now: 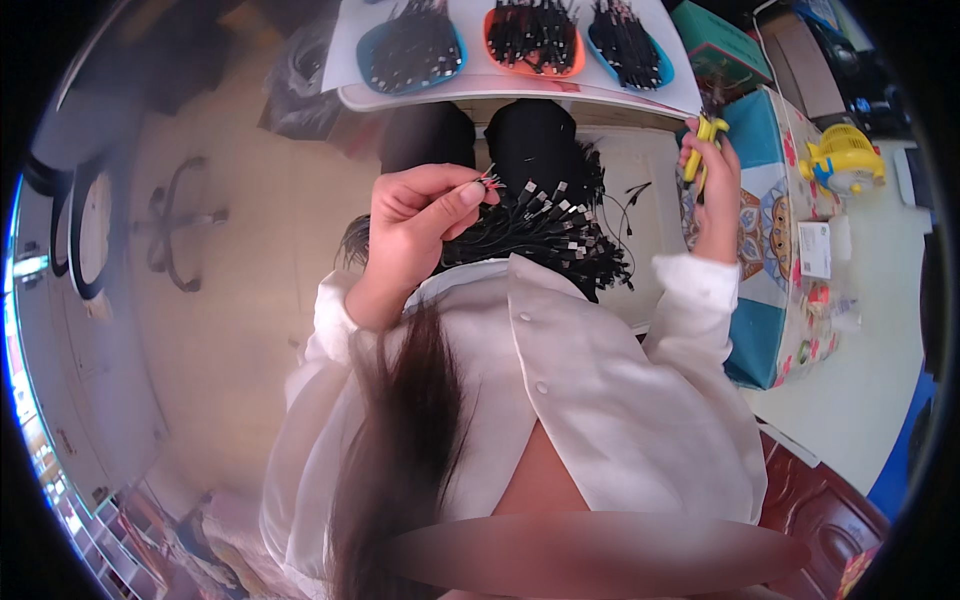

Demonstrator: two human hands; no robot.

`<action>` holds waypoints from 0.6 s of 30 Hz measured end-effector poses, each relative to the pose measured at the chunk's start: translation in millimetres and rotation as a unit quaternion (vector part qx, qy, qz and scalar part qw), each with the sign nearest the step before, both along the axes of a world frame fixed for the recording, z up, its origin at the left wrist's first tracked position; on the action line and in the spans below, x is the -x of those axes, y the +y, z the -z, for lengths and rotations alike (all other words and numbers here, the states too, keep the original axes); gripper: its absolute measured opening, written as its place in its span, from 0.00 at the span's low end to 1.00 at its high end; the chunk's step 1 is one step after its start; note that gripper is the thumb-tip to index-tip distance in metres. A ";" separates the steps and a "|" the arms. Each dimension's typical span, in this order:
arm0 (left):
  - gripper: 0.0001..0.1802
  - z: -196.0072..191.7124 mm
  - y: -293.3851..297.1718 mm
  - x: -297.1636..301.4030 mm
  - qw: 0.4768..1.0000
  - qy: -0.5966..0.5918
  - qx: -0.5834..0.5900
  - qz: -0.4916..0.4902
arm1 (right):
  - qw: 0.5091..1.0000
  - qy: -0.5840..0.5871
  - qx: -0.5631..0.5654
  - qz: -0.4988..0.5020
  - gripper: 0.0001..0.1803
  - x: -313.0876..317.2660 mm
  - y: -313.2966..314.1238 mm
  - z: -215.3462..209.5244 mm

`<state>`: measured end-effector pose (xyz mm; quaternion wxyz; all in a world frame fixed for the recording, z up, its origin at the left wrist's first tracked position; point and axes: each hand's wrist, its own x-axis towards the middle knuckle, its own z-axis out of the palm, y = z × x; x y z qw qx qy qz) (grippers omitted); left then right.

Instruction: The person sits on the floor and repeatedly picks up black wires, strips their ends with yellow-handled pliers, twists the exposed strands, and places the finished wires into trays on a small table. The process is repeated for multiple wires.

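Observation:
My left hand [428, 212] is closed, pinching the thin red and pale ends of some wires [490, 181] between thumb and fingers above my lap. Out to the right, my right hand [714, 165] grips a pair of yellow-handled pliers or cutters [699, 160] near the table's corner; their jaws are hard to make out. Across my lap lies a large bundle of black USB cables [560, 232], with many metal plugs pointing right. A few cable ends [630, 205] stick out beyond my right knee.
Ahead, a white table [460, 97] holds a blue tray [369, 62], an orange tray [572, 66] and another blue tray [660, 75], all filled with black cables. At the right are a cloth-covered surface [758, 330], a yellow fan [845, 158] and a green box [722, 45]. A chair base [175, 220] stands left.

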<state>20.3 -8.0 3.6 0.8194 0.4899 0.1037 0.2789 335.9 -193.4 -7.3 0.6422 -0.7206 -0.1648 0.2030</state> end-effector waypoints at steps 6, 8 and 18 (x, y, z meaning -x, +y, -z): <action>0.07 -9.6 -4.8 -13.6 0.992 0.119 0.014 -0.024 | 0.839 -0.282 0.459 0.077 0.38 -127.9 22.6 42.5; 0.07 -13.2 -3.0 -19.8 0.993 0.119 0.021 -0.005 | 0.809 -0.296 0.499 0.088 0.39 -141.4 40.6 48.5; 0.08 -12.4 9.5 -23.8 0.989 0.078 0.116 0.052 | 0.810 -0.418 0.400 -0.092 0.30 -164.9 54.3 49.7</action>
